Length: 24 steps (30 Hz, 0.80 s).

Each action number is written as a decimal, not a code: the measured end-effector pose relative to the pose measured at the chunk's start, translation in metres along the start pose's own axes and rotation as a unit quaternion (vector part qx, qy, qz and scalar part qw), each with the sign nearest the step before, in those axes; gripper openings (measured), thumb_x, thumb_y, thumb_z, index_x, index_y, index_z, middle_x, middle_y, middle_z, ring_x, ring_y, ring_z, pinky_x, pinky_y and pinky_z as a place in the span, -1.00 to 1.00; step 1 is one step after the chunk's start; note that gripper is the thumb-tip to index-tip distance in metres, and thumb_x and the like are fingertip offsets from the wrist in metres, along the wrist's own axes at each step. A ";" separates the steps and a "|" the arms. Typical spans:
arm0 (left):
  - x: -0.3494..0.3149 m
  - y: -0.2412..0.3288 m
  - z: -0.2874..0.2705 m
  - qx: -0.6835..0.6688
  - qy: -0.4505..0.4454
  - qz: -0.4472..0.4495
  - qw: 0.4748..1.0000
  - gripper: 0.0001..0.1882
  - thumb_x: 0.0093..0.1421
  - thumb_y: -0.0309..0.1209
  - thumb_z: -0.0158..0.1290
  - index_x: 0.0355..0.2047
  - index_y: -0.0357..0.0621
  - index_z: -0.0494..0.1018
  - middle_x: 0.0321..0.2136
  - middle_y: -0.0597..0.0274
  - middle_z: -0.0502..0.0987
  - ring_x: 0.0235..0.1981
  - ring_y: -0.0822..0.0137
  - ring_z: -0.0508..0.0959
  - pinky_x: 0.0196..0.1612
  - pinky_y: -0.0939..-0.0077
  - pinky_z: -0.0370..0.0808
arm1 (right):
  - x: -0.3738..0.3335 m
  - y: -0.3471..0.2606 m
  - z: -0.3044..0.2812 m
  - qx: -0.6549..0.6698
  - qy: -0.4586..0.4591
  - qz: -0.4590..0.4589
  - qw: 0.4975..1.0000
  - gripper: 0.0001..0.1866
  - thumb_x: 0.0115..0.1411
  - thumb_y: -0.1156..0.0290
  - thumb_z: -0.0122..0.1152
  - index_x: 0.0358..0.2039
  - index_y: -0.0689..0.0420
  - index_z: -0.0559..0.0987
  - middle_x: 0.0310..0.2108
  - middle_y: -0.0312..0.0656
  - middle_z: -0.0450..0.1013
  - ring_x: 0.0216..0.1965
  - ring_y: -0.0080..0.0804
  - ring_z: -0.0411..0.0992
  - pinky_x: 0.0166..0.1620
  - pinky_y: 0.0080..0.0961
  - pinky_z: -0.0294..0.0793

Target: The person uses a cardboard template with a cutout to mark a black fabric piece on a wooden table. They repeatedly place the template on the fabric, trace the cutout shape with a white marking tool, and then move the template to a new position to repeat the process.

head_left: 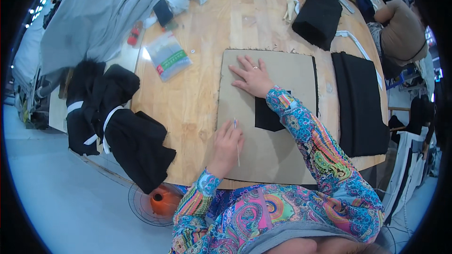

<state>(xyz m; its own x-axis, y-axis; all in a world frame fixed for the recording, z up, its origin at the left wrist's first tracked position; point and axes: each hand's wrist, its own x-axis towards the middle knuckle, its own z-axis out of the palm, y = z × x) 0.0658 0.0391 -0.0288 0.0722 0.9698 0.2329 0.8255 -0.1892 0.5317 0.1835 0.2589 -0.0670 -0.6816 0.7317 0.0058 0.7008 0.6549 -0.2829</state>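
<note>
A beige flat board [275,160] lies on the table in front of me, with dark frayed cloth edges showing along its rim. My right hand [254,77] rests flat on its upper part, fingers spread, a ring on one finger. Closed round a slim pale pen-like stick [238,155], my left hand [228,146] is at the board's left side; the stick's thin metallic tip points away from me. A black angular area [268,115] shows within the board, partly covered by my right sleeve. Whether it is a patch or a cut-out, I cannot tell.
Black cloth bundles with white bands [136,141] hang over the left edge. Folded black fabric [360,103] lies at the right, a black roll [318,19] farther back. A clear plastic bag [167,56] and grey cloth [108,23] lie far left. An orange fan [165,200] stands below; another person [402,33] sits right.
</note>
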 end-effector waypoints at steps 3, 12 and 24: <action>0.011 0.001 0.007 0.027 -0.044 -0.005 0.999 -0.70 0.01 -0.43 0.18 -0.24 -0.19 0.40 -0.05 0.05 0.46 0.08 0.01 0.37 0.00 0.13 0.35 | -0.001 0.002 -0.001 0.022 0.001 0.001 1.000 -0.38 0.20 -0.11 0.03 0.24 -0.20 0.29 0.34 -0.10 -0.01 0.38 -0.06 -0.13 0.29 0.25 -0.24; 0.023 0.005 -0.002 0.043 -0.086 -0.013 0.995 -0.68 -0.03 -0.42 0.19 -0.26 -0.19 0.40 -0.12 0.08 0.49 0.03 0.01 0.41 -0.03 0.14 0.37 | -0.066 0.079 -0.040 0.198 0.113 -0.038 0.973 -0.47 0.03 0.35 0.32 0.05 0.13 0.46 0.15 0.01 0.28 0.20 0.03 0.19 0.24 -0.12 0.16; 0.093 0.019 -0.020 -0.187 -0.113 -0.077 0.973 -0.80 0.19 -0.46 0.07 -0.19 -0.28 0.51 -0.33 0.02 0.54 -0.20 0.13 0.56 -0.19 0.39 0.48 | -0.133 0.102 -0.052 0.135 0.018 0.038 0.990 -0.67 0.03 0.45 0.25 -0.12 0.03 0.60 0.06 -0.29 0.37 0.16 -0.31 0.25 0.29 0.06 0.01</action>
<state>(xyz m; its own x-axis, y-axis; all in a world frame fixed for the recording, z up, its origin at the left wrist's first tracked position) 0.0773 0.1225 0.0193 0.1203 0.9921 -0.0362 0.5781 -0.0404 0.8150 0.3571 0.2380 -0.0464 -0.6175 0.7866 0.0073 0.6648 0.5268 -0.5296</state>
